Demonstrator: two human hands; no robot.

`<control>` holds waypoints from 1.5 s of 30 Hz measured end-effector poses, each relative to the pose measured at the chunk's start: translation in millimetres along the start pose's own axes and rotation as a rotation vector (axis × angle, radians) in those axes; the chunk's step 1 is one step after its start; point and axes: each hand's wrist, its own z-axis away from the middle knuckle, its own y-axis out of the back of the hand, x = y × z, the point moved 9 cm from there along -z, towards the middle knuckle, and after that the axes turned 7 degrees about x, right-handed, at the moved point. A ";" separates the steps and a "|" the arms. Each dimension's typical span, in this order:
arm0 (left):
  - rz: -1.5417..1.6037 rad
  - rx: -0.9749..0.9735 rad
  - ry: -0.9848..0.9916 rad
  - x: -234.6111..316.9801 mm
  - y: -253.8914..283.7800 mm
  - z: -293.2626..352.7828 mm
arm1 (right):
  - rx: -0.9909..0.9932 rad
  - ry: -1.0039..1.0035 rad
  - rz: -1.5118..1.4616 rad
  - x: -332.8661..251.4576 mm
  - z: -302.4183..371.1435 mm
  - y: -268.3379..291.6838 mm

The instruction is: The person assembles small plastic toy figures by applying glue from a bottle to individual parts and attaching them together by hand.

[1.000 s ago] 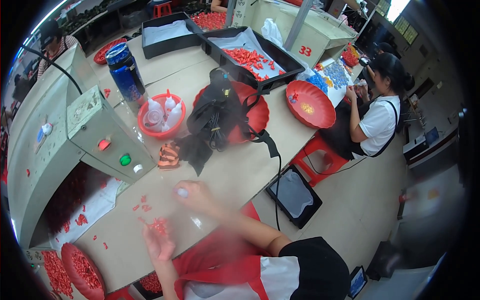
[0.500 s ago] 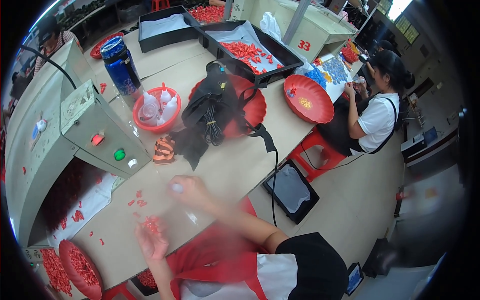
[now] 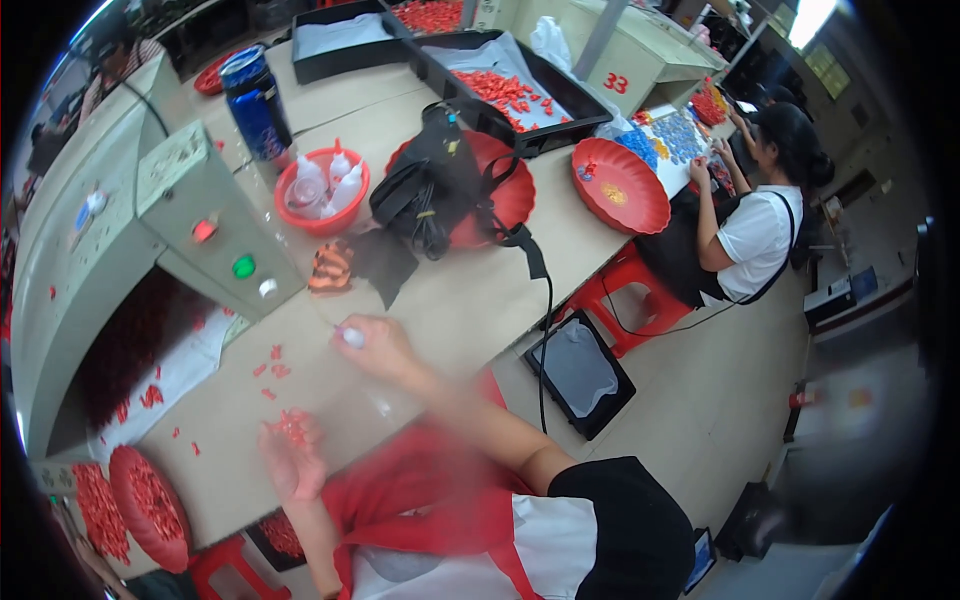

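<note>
My left hand [image 3: 290, 468] is palm up over the near side of the table, its fingers curled around several small red plastic pieces [image 3: 292, 428]. My right hand [image 3: 382, 352] is closed round a small white squeeze bottle [image 3: 352, 338], its thin nozzle toward the upper left. A few loose red pieces [image 3: 277, 368] lie on the table between my hands and the grey-green machine [image 3: 215, 215]. Beyond my right hand are an orange-and-black striped cloth item [image 3: 331, 265] and a red basket [image 3: 322, 222] of white squeeze bottles.
A black bag with straps [image 3: 425, 195] lies on a red bowl; its cable hangs over the table edge. A blue tumbler [image 3: 256, 105] stands behind the basket. Black trays [image 3: 560, 132] sit farther back. At right a person [image 3: 755, 235] works beside a red dish [image 3: 622, 190]. A red bowl [image 3: 148, 505] stands lower left.
The bottle in my right hand now shows its nozzle toward the upper left. My left hand still holds the red pieces. An arm of another person has appeared at the lower left. The view has shifted slightly.
</note>
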 end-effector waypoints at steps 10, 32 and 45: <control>-1.335 0.236 -1.130 23.0 -106.7 71.6 | 0.012 -0.193 -0.252 13.7 -2.7 14.2; -1.826 0.322 -1.640 -13.7 -120.0 133.3 | -0.490 -0.221 -0.906 -85.0 113.7 4.7; -1.448 0.385 -1.144 16.0 -73.1 113.2 | -0.453 -0.104 -0.707 -84.0 85.8 -6.2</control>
